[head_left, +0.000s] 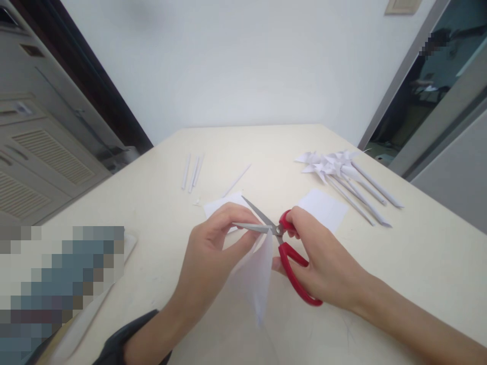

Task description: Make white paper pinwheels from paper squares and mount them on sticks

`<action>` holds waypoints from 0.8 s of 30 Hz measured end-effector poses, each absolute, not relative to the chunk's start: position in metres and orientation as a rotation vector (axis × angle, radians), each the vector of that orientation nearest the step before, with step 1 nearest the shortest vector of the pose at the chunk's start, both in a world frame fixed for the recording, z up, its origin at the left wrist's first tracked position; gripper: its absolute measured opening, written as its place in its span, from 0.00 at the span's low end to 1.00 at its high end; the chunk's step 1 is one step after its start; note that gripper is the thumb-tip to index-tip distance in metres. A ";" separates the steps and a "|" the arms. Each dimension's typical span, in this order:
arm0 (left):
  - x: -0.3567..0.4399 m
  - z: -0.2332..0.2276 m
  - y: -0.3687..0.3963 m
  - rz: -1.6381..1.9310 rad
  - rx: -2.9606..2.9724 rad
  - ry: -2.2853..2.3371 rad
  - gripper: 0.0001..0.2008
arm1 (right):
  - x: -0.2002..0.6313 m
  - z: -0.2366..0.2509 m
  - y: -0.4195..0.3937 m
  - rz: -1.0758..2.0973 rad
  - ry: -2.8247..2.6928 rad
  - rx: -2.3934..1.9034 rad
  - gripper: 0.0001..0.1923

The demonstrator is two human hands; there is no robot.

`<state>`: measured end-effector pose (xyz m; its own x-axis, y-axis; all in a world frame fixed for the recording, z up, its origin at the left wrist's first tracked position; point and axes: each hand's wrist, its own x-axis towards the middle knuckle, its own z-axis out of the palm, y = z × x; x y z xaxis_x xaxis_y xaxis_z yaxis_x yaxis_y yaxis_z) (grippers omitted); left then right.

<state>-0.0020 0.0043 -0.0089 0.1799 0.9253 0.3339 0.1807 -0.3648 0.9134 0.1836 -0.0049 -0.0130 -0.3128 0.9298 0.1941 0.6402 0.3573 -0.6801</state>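
Note:
My right hand [319, 256] has its fingers through the red handles of a pair of scissors [294, 276], whose blades are spread apart and point left. A folded sheet of white paper [256, 281] hangs below my left hand [218, 243], pinched between thumb and fingers. The paper's upper edge lies between the blades near the pivot. One blade passes in front of my left fingertips. Behind my hands, a white paper square [220, 204] lies on the table, partly covered by my left hand. Another paper square [323, 209] rests beyond my right hand.
Several white paper pinwheels [329, 165] with rolled paper sticks [365, 200] lie at the right. Short paper rolls [194, 172] sit at the back left, and a thin paper stick [238, 180] lies nearer the middle. A white wall [247, 66] stands behind the table [258, 144].

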 end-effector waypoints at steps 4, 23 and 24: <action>0.001 -0.011 0.002 1.172 1.480 1.040 0.04 | 0.183 -0.016 -0.005 0.561 -2.079 -1.313 0.19; 0.005 0.002 0.003 1.147 1.262 1.174 0.05 | 0.190 -0.012 0.004 1.290 -1.641 -1.270 0.12; 0.003 0.000 0.004 1.132 1.269 1.175 0.05 | 0.191 -0.012 0.005 1.325 -1.614 -1.268 0.11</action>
<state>0.0029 0.0042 0.0002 0.0808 0.9967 -0.0034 0.0337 0.0007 0.9994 0.1912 0.0054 -0.0115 -0.2901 0.9543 -0.0718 0.2566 0.0052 -0.9665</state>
